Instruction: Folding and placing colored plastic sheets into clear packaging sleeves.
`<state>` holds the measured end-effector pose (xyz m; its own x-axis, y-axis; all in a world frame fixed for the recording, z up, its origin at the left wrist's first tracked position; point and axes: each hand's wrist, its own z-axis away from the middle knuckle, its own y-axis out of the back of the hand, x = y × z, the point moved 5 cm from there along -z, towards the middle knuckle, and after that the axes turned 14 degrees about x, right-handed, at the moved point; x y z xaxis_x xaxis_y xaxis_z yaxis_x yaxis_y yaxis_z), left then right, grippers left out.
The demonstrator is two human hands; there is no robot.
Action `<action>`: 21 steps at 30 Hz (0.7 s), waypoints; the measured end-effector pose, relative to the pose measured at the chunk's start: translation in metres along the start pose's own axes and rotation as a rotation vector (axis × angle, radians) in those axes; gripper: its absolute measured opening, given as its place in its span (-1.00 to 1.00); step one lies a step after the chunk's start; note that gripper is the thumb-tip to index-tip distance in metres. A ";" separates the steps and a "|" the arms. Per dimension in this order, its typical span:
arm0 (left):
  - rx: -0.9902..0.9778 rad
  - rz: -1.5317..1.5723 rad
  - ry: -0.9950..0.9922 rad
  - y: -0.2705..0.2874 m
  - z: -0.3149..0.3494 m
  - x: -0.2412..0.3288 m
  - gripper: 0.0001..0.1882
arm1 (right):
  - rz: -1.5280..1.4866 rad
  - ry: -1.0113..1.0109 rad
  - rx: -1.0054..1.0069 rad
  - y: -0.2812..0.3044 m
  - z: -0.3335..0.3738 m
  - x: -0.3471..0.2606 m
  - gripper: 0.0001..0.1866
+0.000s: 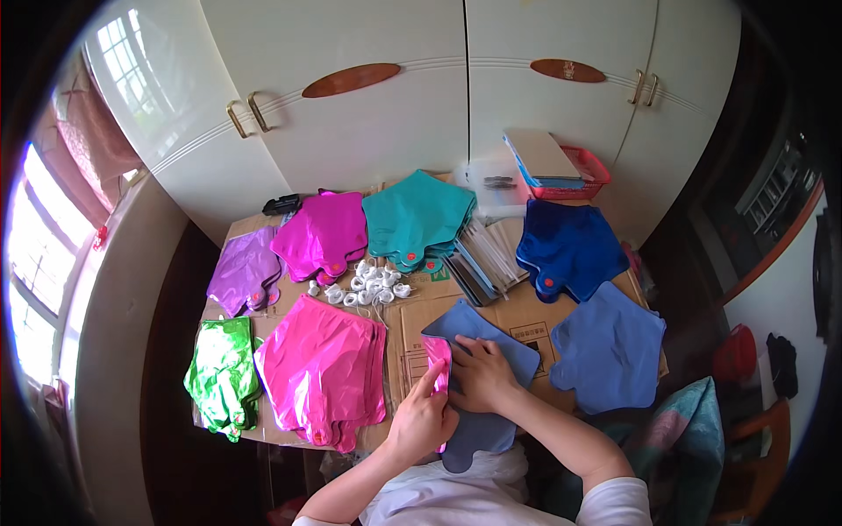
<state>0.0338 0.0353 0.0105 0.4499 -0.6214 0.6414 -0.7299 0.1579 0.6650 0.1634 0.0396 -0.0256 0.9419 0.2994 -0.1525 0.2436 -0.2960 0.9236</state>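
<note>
In front of me a flat blue-grey foil balloon [491, 331] lies at the cardboard's near edge, its lower end hanging toward my lap. Across its left side runs a narrow, shiny pink folded foil balloon [437, 352]. My left hand [423, 419] is closed around the lower part of this pink strip, index finger laid along it. Fingers spread, my right hand [479, 375] presses flat on the blue-grey foil, just right of the strip. Nearest on the left is a pile of pink star-shaped foil balloons [321, 364]; another blue-grey pile [608, 346] lies to the right.
Around the cardboard [412, 320] lie green [221, 373], lilac [241, 267], magenta [323, 230], teal [417, 217] and dark blue foil piles [566, 245]. Small white coils [373, 285] sit mid-table beside stacked strips [491, 259]. Behind are a red basket [598, 175] and white cabinets [351, 123].
</note>
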 end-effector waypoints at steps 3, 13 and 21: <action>0.041 0.082 0.127 0.003 0.000 -0.003 -0.77 | -0.015 0.005 0.065 0.003 -0.001 -0.001 -0.30; 0.202 -0.040 0.411 0.011 0.001 -0.072 -0.69 | -0.050 0.013 0.124 0.006 -0.001 -0.004 -0.40; 0.124 -0.264 0.408 0.006 -0.003 -0.065 -0.71 | -0.062 0.013 0.112 0.004 -0.003 -0.003 -0.41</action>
<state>0.0015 0.0787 -0.0260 0.7738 -0.2729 0.5717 -0.6090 -0.0721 0.7899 0.1609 0.0397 -0.0203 0.9213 0.3315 -0.2031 0.3263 -0.3754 0.8675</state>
